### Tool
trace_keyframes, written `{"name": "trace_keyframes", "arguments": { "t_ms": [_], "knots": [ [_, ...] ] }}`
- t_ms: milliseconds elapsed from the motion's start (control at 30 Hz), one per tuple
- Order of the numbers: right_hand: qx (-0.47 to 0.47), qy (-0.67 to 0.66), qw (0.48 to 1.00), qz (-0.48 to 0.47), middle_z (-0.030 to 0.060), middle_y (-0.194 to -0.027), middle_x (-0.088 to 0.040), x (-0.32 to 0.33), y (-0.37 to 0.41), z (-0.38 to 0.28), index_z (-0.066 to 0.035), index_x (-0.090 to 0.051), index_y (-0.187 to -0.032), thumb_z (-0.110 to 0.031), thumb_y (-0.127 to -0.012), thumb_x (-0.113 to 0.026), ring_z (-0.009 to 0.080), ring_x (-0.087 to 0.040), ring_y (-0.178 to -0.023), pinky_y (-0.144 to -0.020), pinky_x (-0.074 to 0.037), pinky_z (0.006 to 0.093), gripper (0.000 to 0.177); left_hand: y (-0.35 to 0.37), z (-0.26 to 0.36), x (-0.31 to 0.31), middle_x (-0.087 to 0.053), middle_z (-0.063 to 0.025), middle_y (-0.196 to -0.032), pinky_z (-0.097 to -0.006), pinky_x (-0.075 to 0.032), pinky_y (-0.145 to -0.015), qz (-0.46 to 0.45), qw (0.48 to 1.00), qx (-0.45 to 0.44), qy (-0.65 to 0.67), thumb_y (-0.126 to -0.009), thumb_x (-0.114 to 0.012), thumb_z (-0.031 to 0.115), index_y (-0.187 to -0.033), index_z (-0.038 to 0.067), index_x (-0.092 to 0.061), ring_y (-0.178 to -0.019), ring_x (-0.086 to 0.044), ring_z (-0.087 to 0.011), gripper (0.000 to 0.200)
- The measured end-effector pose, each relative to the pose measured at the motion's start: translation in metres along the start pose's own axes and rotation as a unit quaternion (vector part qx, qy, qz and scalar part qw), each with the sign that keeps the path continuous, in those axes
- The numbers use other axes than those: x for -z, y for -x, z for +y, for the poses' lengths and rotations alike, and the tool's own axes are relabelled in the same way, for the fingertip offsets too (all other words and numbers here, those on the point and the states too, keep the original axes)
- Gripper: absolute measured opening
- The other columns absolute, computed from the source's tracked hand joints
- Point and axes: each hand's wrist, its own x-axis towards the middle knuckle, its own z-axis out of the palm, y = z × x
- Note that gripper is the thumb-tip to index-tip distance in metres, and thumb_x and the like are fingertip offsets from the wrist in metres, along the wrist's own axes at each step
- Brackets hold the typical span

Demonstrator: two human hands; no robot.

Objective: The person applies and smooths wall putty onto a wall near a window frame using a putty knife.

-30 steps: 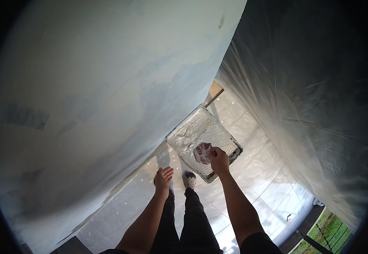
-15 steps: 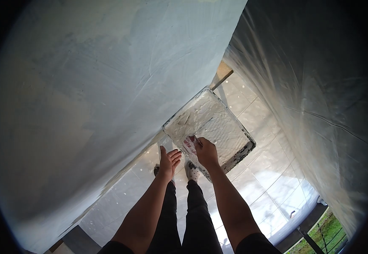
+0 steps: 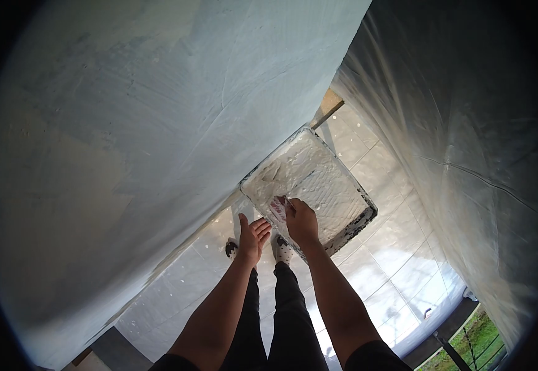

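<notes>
My right hand (image 3: 302, 222) is closed around a small scraper (image 3: 277, 206) with a reddish blade smeared with white paste. It is over the near left part of a rectangular tray (image 3: 361, 224) whose rim is dark and caked. Thick whitish plaster (image 3: 318, 179) covers the tray's inside, with ridges and scrape marks on its surface. My left hand (image 3: 253, 238) holds nothing; its thumb points up and its fingers stretch toward the tray's near left edge. The scraper's handle is mostly hidden in my right hand.
A large pale wall (image 3: 157, 123) with patchy plaster rises on the left, close to the tray. Clear plastic sheeting (image 3: 460, 161) hangs on the right. My feet stand on a tiled floor (image 3: 386, 247), spotted with white drops. Grass (image 3: 482, 340) shows beyond a railing at lower right.
My left hand has shifted slightly right, its fingers closer to the tray edge. The scraper has moved only a little, and the view has shifted slightly.
</notes>
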Motion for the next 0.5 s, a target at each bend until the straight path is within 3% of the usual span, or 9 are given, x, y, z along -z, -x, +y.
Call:
{"name": "trace_keyframes", "arguments": {
  "t_ms": [233, 333, 500],
  "knots": [
    [-0.016, 0.006, 1.000, 0.000, 0.0264, -0.102, -0.069, 0.005, 0.008, 0.004, -0.001, -0.066, -0.111, -0.016, -0.096, -0.058, 0.0447, -0.066, -0.100, -0.087, -0.052, 0.0508, 0.022, 0.007, -0.017, -0.011, -0.041, -0.0286, -0.154, -0.0454, -0.026, -0.123, 0.000, 0.999, 0.025, 0.031, -0.090, -0.020, 0.088, -0.150, -0.011, -0.035, -0.145, -0.039, -0.0365, 0.117],
    [-0.025, 0.007, 0.998, -0.050, 0.0246, -0.093, -0.070, 0.009, 0.007, -0.002, -0.002, -0.067, -0.107, -0.018, -0.097, -0.060, 0.0444, -0.068, -0.093, -0.080, -0.053, 0.0483, 0.020, 0.009, -0.015, -0.013, -0.040, -0.0309, -0.153, -0.0458, -0.028, -0.123, -0.004, 1.000, 0.010, 0.017, -0.091, -0.020, 0.088, -0.149, -0.014, -0.033, -0.144, -0.040, -0.0378, 0.118],
    [-0.048, -0.080, 0.993, -0.075, 0.0239, -0.094, -0.071, 0.026, 0.005, 0.002, -0.003, -0.068, -0.110, -0.021, -0.095, -0.062, 0.0434, -0.068, -0.094, -0.082, -0.053, 0.0472, 0.025, 0.012, -0.014, -0.013, -0.040, -0.0311, -0.153, -0.0459, -0.027, -0.123, 0.000, 0.999, 0.014, 0.034, -0.090, -0.022, 0.088, -0.150, -0.015, -0.032, -0.144, -0.040, -0.0381, 0.119]
  ]
}}
